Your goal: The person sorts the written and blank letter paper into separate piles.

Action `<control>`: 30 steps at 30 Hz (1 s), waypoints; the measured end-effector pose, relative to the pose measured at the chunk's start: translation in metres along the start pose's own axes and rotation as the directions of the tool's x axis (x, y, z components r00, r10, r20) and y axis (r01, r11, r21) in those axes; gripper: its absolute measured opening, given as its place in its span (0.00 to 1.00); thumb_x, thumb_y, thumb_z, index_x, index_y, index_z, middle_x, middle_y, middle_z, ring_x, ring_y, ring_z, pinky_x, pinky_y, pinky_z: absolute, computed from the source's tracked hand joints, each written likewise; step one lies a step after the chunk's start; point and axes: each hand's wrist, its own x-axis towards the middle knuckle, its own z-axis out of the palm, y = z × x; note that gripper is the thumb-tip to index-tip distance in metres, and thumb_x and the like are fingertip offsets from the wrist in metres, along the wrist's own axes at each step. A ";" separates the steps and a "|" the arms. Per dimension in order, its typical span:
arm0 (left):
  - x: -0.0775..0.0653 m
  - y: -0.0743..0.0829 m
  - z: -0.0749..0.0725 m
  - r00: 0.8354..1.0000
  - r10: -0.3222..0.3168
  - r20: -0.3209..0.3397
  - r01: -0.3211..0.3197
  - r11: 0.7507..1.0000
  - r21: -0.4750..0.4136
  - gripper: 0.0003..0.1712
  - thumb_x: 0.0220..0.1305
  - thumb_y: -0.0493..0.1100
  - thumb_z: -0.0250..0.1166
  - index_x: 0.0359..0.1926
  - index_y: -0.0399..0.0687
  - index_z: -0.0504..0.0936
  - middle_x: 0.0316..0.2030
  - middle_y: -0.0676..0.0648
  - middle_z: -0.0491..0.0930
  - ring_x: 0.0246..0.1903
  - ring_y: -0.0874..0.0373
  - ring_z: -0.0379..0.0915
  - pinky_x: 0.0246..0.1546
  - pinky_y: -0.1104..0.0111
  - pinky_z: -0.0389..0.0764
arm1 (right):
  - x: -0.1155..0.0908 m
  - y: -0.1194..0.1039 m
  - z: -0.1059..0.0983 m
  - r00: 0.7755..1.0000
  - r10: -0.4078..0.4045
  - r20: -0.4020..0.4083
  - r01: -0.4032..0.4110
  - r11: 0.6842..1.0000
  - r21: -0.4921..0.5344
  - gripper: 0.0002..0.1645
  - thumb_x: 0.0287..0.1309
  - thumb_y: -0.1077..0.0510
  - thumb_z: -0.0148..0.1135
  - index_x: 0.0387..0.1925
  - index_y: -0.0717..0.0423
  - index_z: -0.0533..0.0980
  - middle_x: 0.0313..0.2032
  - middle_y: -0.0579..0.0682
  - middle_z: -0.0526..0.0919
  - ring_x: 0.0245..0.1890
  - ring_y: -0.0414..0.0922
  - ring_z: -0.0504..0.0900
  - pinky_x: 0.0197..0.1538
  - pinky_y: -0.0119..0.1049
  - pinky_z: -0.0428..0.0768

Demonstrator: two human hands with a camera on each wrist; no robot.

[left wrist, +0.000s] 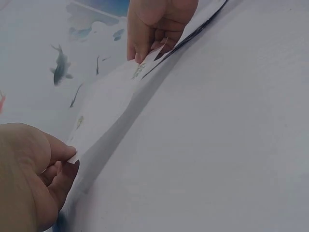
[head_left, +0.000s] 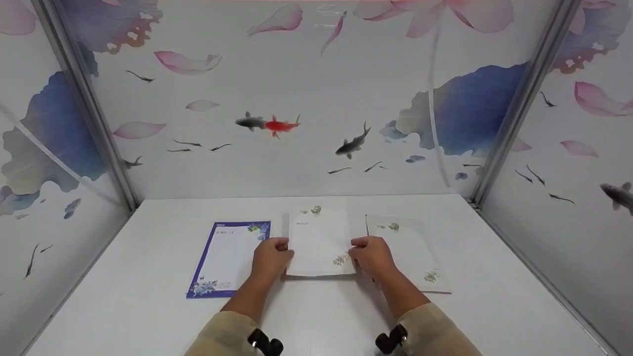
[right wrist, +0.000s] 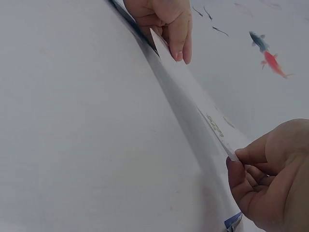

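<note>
A white sheet of printed stationery paper (head_left: pixel 319 242) with small plant prints at its corners is held between the two hands, its near edge raised off the table. My left hand (head_left: pixel 271 257) pinches its left edge between thumb and fingers. On the opposite edge my right hand (head_left: pixel 374 256) pinches the paper the same way. In the right wrist view the sheet (right wrist: pixel 193 96) looks thin and tilted, with a shadow below. Partly behind the left forearm lies a purple-bordered writing pad (head_left: pixel 230 257) with blue flowers. A white pad (head_left: pixel 410 252) with matching plant prints lies beyond the right hand.
A thin dark line or stick (head_left: pixel 367 225) shows at the white pad's left edge; its kind is unclear. The white table (head_left: pixel 316 316) is bounded by a back wall (head_left: pixel 306 168) and side walls printed with fish and petals.
</note>
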 end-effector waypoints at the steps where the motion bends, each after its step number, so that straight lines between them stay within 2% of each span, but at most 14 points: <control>1: 0.000 0.000 -0.001 1.000 0.001 -0.002 -0.001 1.000 -0.003 0.22 0.69 0.40 0.71 0.62 0.43 0.85 0.54 0.43 0.88 0.56 0.49 0.84 0.63 0.56 0.85 | 0.000 0.000 0.000 1.000 -0.015 -0.002 0.015 1.000 0.003 0.18 0.68 0.58 0.68 0.58 0.55 0.86 0.53 0.55 0.88 0.49 0.48 0.86 0.50 0.38 0.88; 6: 0.002 0.000 -0.006 1.000 -0.003 0.001 0.003 1.000 -0.017 0.23 0.70 0.41 0.70 0.64 0.43 0.85 0.55 0.43 0.87 0.57 0.49 0.83 0.63 0.56 0.84 | 0.000 -0.002 0.002 0.998 -0.070 -0.007 0.070 0.997 0.023 0.19 0.66 0.61 0.68 0.57 0.60 0.86 0.44 0.56 0.89 0.39 0.46 0.86 0.41 0.33 0.86; 11: -0.001 -0.002 -0.016 1.000 -0.026 0.002 0.026 0.999 -0.044 0.23 0.71 0.42 0.69 0.65 0.44 0.84 0.58 0.42 0.87 0.60 0.48 0.82 0.66 0.55 0.83 | 0.000 -0.004 0.009 0.998 -0.054 0.027 0.053 0.998 0.044 0.20 0.68 0.62 0.65 0.59 0.58 0.85 0.46 0.56 0.88 0.41 0.45 0.85 0.42 0.33 0.86; 16: -0.005 -0.005 -0.031 1.000 -0.024 -0.010 0.024 0.998 -0.053 0.23 0.71 0.41 0.68 0.65 0.44 0.84 0.59 0.42 0.86 0.61 0.47 0.81 0.66 0.55 0.83 | -0.003 -0.009 0.019 0.998 -0.022 0.065 0.016 0.996 0.085 0.19 0.69 0.62 0.64 0.59 0.55 0.85 0.50 0.56 0.88 0.44 0.46 0.86 0.45 0.34 0.87; 21: -0.005 -0.010 -0.053 0.998 -0.059 -0.018 0.058 0.997 -0.059 0.24 0.72 0.41 0.68 0.67 0.45 0.83 0.61 0.41 0.85 0.62 0.47 0.80 0.68 0.55 0.82 | -0.010 -0.023 0.037 0.997 -0.003 0.082 -0.006 0.993 0.120 0.19 0.70 0.62 0.65 0.59 0.53 0.85 0.52 0.55 0.87 0.47 0.48 0.87 0.48 0.36 0.88; 30: -0.009 -0.031 -0.103 0.997 -0.079 -0.015 0.077 0.992 -0.097 0.26 0.74 0.41 0.66 0.70 0.43 0.79 0.64 0.39 0.81 0.65 0.46 0.77 0.69 0.56 0.79 | -0.026 -0.045 0.076 0.989 -0.050 0.137 0.027 0.986 0.167 0.18 0.70 0.63 0.65 0.59 0.55 0.85 0.50 0.55 0.87 0.48 0.49 0.88 0.54 0.42 0.89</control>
